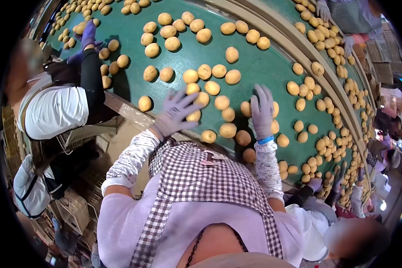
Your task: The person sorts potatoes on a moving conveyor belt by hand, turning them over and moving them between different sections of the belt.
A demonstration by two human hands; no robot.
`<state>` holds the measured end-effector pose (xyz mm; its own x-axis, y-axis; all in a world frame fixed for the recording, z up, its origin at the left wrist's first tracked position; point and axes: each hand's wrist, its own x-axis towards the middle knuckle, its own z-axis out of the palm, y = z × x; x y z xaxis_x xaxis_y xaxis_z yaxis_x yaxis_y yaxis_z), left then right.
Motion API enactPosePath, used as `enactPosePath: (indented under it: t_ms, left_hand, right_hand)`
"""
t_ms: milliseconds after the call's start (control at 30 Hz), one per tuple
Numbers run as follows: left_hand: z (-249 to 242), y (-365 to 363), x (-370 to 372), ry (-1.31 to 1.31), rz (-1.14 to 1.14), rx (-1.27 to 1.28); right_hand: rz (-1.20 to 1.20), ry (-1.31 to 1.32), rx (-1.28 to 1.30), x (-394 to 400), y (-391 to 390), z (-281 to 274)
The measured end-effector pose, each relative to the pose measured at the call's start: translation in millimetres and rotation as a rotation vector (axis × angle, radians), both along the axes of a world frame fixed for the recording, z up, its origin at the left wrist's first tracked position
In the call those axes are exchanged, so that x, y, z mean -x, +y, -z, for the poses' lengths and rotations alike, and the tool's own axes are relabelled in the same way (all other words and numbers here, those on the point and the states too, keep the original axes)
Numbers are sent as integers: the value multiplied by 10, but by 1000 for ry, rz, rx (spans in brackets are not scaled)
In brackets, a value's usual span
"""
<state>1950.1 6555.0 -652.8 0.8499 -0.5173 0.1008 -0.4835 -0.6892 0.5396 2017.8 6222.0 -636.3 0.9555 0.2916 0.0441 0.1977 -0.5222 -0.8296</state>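
My left hand [176,111], in a pale grey-lavender glove, has its fingers spread over the belt. Its fingertips reach onto or just above a yellow-brown potato [202,99], and another potato [194,116] lies by the lower fingers; contact is hard to tell. My right hand [262,114], gloved alike with a blue band at the wrist, is stretched flat with fingers pointing away from me. One potato [245,109] lies just left of it and another potato [275,127] on its right. Between my hands are several loose potatoes. Neither hand visibly grips anything.
The green conveyor belt [190,58] carries many scattered potatoes. A metal rail [295,51] divides it from a second belt. On the left, a person in purple gloves [89,33] reaches over the belt; other people stand right and opposite. Plastic crates [71,207] stand lower left.
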Motion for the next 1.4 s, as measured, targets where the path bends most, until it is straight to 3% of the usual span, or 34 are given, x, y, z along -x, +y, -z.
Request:
enactPosePath:
  t_ms: [67, 100, 167, 200, 233, 267, 300, 333, 367, 467, 533, 633, 700, 733, 767, 833, 900, 933, 967, 1000, 1033, 1067, 1100, 1167, 1233, 1333, 1400]
  left_hand:
    - [136, 280, -104, -63, -229, -84]
    - [239, 380, -163, -93, -341, -110]
    - [136, 370, -272, -214, -409, -131]
    - [35, 282, -312, -133, -365, -4]
    - [-50, 184, -350, -54, -320, 121]
    - [-100, 85, -376, -69, -169, 88]
    - [-124, -34, -328, 61, -51, 109]
    - [-5, -107, -204, -14, 24, 81]
    - [158, -137, -131, -90, 97, 53]
    - [435, 144, -196, -17, 5, 60]
    - [188, 536, -310, -4, -115, 7]
    - [192, 1312, -328, -14, -400, -181]
    - [383, 1793, -281, 6, -547, -164]
    - [473, 1934, -237, -5, -633, -50]
    - [542, 2006, -230, -15, -662, -46]
    - [624, 1918, -275, -127, -655, -94]
    - [226, 1664, -464, -36, -491, -88]
    - [124, 1534, -518, -40, -383, -127]
    - [189, 1384, -519, -53, -297, -54]
    - [260, 1281, -510, 19, -163, 48]
    - [356, 1232, -485, 21, -170, 53]
    - [448, 1203, -431, -9, -20, 101]
    - [485, 1210, -412, -43, 133, 147]
    - [441, 1334, -473, -24, 147, 178]
    - [436, 1553, -530, -42, 132, 68]
    - [377, 1881, -695, -32, 16, 57]
    - [384, 2233, -742, 11, -136, 102]
  right_hand:
    - [153, -27, 652, 342, 77, 208]
    - [45, -253, 602, 465, 299, 26]
    - [-281, 540, 3, 360, 681, -358]
    - [-280, 536, 5, 218, 693, -202]
    - [-341, 88, 135, -81, 677, 98]
    - [-390, -362, 258, -410, 716, 288]
    - [-216, -75, 114, -786, 883, 19]
    - [-42, 209, -31, -1200, 1057, -247]
    - [-141, -310, 422, -1610, 1033, -64]
    - [-94, -91, 445, -2503, 1244, 270]
    - [-142, -27, 903, -2727, 1340, 527]
    - [-201, 54, 898, -2852, 1260, 660]
    - [84, 636, 181, -2896, 1188, 276]
    - [69, 242, 137, -2868, 954, 254]
    - [59, 47, 109, -2841, 791, 287]
    - [76, -199, 205, -2756, 542, 518]
    - [-104, -573, 635, -2342, 551, 1061]
    - [176, 124, 277, -1851, 1142, 700]
    - [-278, -368, 954, -1522, 1187, 944]
    - [-49, -572, 829, -1086, 1600, 808]
    - [-522, -240, 1014, -896, 1883, 504]
    - [-340, -176, 616, -620, 2113, 628]
    - [-440, 37, 289, -564, 2241, 605]
    - [-388, 525, 376, -913, 2499, 297]
    - [-143, -108, 208, -1551, 2873, 268]
    - [-113, -34, 319, -2061, 3277, 563]
    - [-206, -38, 981, -2201, 3569, 599]
